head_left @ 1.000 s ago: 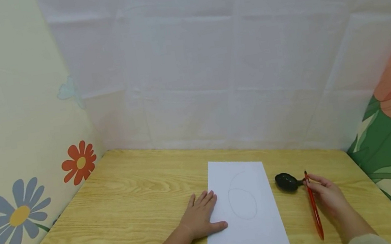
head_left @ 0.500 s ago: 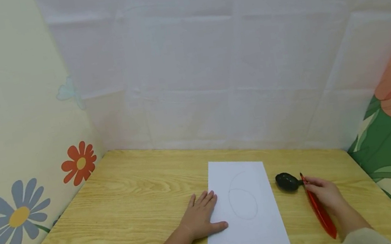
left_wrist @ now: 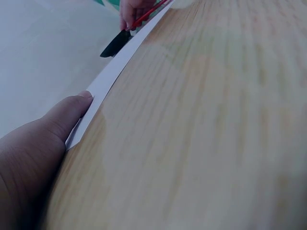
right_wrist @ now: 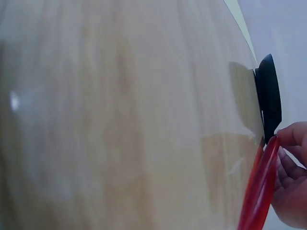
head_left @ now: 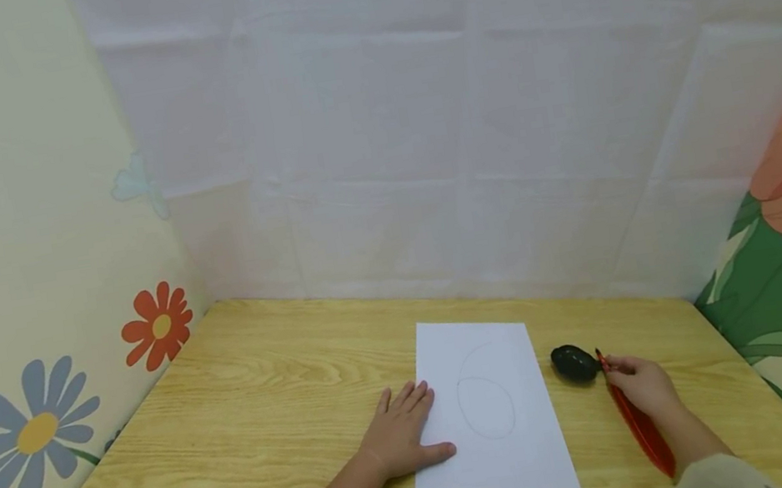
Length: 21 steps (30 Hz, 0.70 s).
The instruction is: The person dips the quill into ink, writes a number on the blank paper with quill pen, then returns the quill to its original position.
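My left hand [head_left: 396, 439] lies flat with fingers spread on the left edge of a white sheet of paper [head_left: 542, 441]. A thin looping line like a 6 is drawn on the sheet. My right hand [head_left: 643, 385] pinches a red feather pen [head_left: 640, 426] near its dark tip, the plume pointing back toward me. Close to those fingertips is the narrow neck of a glossy black oval thing [head_left: 573, 365], spoon-like in outline. The right wrist view shows this black piece [right_wrist: 269, 93] from the side, its neck overlapping the red pen [right_wrist: 259, 187].
The wooden table [head_left: 270, 397] carries all of this. A white cloth [head_left: 374, 128] hangs behind it. Flower-printed sheets stand on both sides, with a red flower [head_left: 160, 326] on the left one.
My right hand has shifted slightly left, toward the black oval thing. The pen's tip went left, its plume swung right and turned its broad face up. The left hand and paper stayed.
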Motion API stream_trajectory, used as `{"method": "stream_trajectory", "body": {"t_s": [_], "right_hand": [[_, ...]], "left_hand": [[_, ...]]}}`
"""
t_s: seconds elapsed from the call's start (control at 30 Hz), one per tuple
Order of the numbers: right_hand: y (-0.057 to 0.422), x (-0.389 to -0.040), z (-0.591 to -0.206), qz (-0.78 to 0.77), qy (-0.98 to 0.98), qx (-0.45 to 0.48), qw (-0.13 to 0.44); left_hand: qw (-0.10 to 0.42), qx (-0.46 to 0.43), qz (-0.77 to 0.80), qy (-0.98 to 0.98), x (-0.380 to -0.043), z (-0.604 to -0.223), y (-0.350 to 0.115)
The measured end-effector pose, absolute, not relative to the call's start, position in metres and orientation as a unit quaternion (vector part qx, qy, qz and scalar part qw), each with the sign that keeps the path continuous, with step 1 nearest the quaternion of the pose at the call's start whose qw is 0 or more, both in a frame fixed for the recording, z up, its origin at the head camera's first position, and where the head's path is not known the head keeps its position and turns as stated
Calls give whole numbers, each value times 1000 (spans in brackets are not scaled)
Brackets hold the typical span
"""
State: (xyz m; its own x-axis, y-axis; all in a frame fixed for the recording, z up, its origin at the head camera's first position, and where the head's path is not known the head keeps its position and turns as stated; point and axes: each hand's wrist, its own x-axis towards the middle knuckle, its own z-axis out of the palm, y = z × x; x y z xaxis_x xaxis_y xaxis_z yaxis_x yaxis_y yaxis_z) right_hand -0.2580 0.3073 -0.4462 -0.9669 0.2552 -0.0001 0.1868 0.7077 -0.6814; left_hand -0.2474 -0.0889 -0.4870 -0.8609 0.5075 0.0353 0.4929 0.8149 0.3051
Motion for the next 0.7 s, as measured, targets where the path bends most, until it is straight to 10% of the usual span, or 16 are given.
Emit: {"method": "stream_trajectory", "body": {"t_s": [0.7], "right_hand": [[269, -259, -406, 400, -902, -118, 114]], "left_hand": [[21, 250, 244, 937, -258, -488, -93]]}}
